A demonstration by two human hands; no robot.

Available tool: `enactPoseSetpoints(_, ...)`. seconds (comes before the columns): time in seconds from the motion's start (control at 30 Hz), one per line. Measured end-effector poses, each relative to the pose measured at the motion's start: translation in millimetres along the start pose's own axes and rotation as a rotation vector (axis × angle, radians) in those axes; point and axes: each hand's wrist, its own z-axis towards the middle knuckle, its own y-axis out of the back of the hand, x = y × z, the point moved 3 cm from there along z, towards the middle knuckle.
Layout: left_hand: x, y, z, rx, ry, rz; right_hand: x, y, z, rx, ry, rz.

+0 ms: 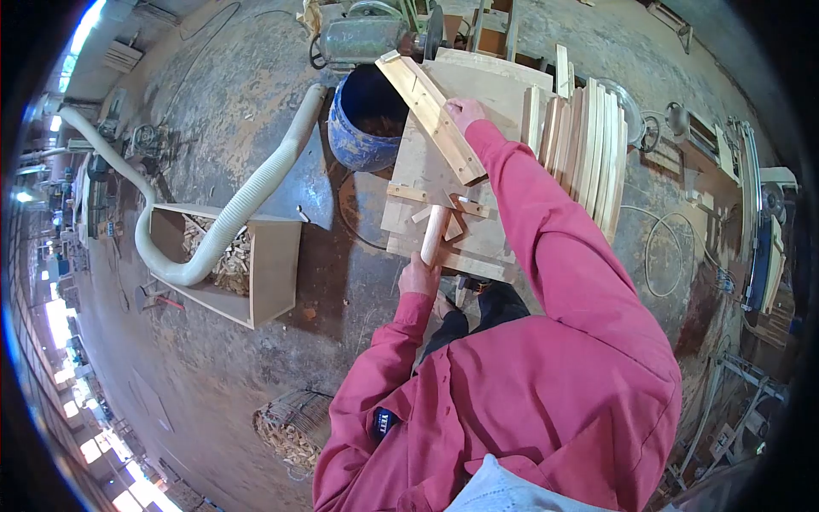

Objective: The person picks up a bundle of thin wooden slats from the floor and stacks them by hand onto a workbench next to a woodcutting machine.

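Observation:
My left hand [419,276] is wrapped round the near end of a short pale wooden piece [435,235], which points away from me over the near part of the work table [401,219]. Small wood blocks [452,225] and a crosswise strip [408,193] lie by its far end. Farther up, my right hand [465,112] rests at the right edge of a long light board [431,117] set diagonally on the table. Its fingers are bent against the board, and their tips are partly hidden.
Stacked wooden strips [589,145] lie on the table's right side. A blue barrel [363,149] stands at its left, below a green machine [363,38]. Farther left, a white hose [247,192] runs over an open box [273,273] of offcuts. A basket [294,418] of scraps sits nearer me.

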Motion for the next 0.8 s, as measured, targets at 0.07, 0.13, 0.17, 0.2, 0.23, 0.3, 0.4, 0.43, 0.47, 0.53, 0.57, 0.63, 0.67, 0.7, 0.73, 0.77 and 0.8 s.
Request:
enactPoseSetpoints(0.07,0,-2,3,-0.008,-0.006,-0.002,-4,-4,5,-0.02,0.033,0.043)
enactPoseSetpoints(0.13,-3,-4,9,-0.014,-0.011,0.0,-13,-5,14,-0.04,0.063,0.089)
enactPoseSetpoints(0.17,-6,-3,13,-0.019,-0.021,0.002,-14,-4,19,-0.042,0.051,0.033)
enactPoseSetpoints(0.2,-9,-3,17,-0.024,-0.03,0.005,-15,-4,23,-0.041,0.037,-0.021)
enactPoseSetpoints(0.23,-12,-3,21,-0.021,-0.028,0.009,-16,-3,27,-0.04,0.033,-0.018)
enactPoseSetpoints(0.3,-21,-2,29,-0.03,-0.029,0.018,-18,1,36,-0.047,0.058,-0.013)
enactPoseSetpoints(0.4,-34,2,39,-0.036,-0.011,0.02,-28,-4,59,-0.052,0.107,0.047)
enactPoseSetpoints(0.43,-38,3,44,-0.039,-0.008,0.024,-31,-4,65,-0.051,0.108,0.052)
enactPoseSetpoints(0.47,-42,3,49,-0.076,-0.031,-0.002,-31,-2,71,-0.044,0.068,0.05)
enactPoseSetpoints(0.53,-45,1,55,-0.116,-0.055,-0.021,-33,4,76,-0.038,0.027,0.054)
enactPoseSetpoints(0.57,-46,0,60,-0.093,-0.042,-0.021,-30,8,78,-0.035,0.031,0.051)
enactPoseSetpoints(0.63,-47,-3,62,-0.077,-0.025,-0.016,-23,17,78,-0.031,0.038,0.055)
enactPoseSetpoints(0.67,-48,-2,63,-0.086,-0.03,-0.006,-20,21,77,-0.023,0.035,0.078)
enactPoseSetpoints(0.7,-49,-2,63,-0.095,-0.037,0.002,-17,25,75,-0.015,0.033,0.099)
enactPoseSetpoints(0.73,-51,0,63,-0.097,-0.034,0.005,-12,29,75,-0.013,0.034,0.103)
enactPoseSetpoints(0.77,-51,1,62,-0.088,-0.038,0.011,-13,29,74,-0.015,-0.026,0.061)
enactPoseSetpoints(0.8,-52,2,60,-0.079,-0.041,0.018,-15,29,74,-0.016,-0.086,0.018)
